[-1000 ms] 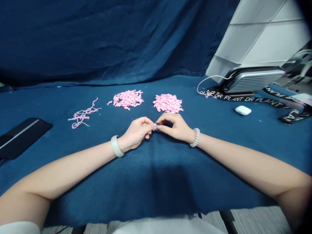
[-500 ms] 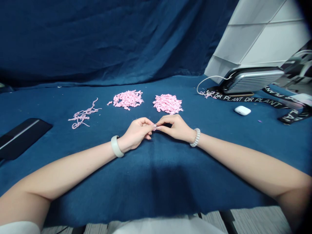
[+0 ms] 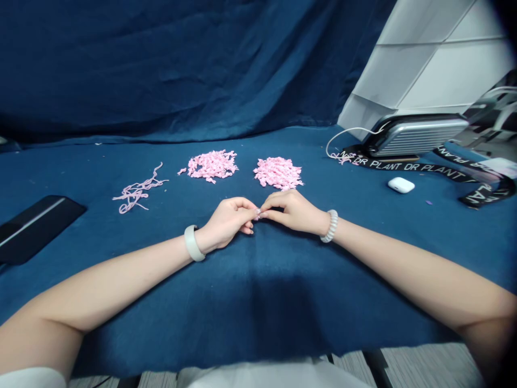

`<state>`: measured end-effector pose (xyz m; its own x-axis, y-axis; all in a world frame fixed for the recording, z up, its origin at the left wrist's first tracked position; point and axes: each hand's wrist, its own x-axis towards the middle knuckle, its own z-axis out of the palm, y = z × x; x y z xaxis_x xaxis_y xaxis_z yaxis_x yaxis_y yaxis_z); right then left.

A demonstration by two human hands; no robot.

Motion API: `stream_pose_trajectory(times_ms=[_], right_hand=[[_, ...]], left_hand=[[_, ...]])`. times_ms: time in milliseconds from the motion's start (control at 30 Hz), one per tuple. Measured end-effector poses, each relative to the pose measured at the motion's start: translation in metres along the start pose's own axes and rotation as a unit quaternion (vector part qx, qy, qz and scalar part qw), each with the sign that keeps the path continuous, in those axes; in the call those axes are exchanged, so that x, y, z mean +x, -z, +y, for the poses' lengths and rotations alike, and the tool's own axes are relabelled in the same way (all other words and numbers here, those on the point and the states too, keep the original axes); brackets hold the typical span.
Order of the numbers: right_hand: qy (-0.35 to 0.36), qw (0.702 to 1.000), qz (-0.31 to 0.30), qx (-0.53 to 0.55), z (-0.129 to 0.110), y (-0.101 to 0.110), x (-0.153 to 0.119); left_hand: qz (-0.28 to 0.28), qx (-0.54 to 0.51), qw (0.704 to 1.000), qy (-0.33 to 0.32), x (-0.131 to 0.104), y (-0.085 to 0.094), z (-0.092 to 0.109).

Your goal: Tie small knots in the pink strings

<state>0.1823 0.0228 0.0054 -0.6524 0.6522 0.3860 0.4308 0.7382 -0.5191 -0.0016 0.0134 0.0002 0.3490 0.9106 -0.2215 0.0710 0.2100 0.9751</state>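
Above blue cloth (image 3: 258,312), the left hand (image 3: 229,222) and slightly outward-shifted right hand (image 3: 298,213) pinch pink material (image 3: 257,214) between fingers (image 3: 271,204).

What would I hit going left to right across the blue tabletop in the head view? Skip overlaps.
Flat black object with a pale stripe → loose pink strands → left pink pile → right pink pile → small white case.

Mid-frame, left hand (image 3: 229,222) and right hand (image 3: 297,213) cover most of a pinkish piece (image 3: 257,214), too tiny to read! Left edge slices off a black slab (image 3: 38,229), lower-left corner crops a white sleeve (image 3: 32,378), right edge clips an elbow (image 3: 487,318).
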Motion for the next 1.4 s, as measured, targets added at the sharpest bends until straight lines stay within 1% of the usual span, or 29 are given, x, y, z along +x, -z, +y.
stream_pose_trajectory(times_ms=[67, 167, 667, 933, 1033, 1133, 1267, 1400], right_hand=[[-0.005, 1.0, -0.021, 0.004, -0.001, 0.003, 0.001], [-0.008, 0.999, -0.036, 0.006, -0.001, 0.005, 0.002], [0.013, 0.998, -0.054, -0.005, -0.001, 0.008, 0.002], [0.023, 0.995, -0.074, -0.064, -0.005, 0.009, 0.002], [0.028, 0.993, -0.078, -0.08, -0.005, 0.009, 0.002], [0.036, 0.99, -0.076, -0.117, -0.005, 0.006, 0.003], [0.04, 0.976, -0.083, -0.197, -0.01, 0.002, 0.002], [0.044, 0.958, -0.116, -0.26, -0.021, 0.002, 0.002]], left_hand=[[-0.006, 0.008, 1.0, 0.0, 0.0, 0.0, 0.0], [-0.01, 0.018, 1.0, 0.001, -0.001, 0.0, 0.0], [-0.019, 0.02, 0.999, 0.019, -0.002, 0.0, 0.002], [-0.021, 0.009, 0.999, 0.025, -0.001, 0.0, 0.002], [-0.031, -0.025, 0.999, 0.034, -0.001, 0.0, 0.004], [-0.029, -0.071, 0.996, 0.051, -0.001, 0.001, 0.007], [-0.05, -0.091, 0.993, 0.06, -0.002, 0.004, 0.01], [-0.072, -0.072, 0.992, 0.073, -0.003, 0.008, 0.014]])
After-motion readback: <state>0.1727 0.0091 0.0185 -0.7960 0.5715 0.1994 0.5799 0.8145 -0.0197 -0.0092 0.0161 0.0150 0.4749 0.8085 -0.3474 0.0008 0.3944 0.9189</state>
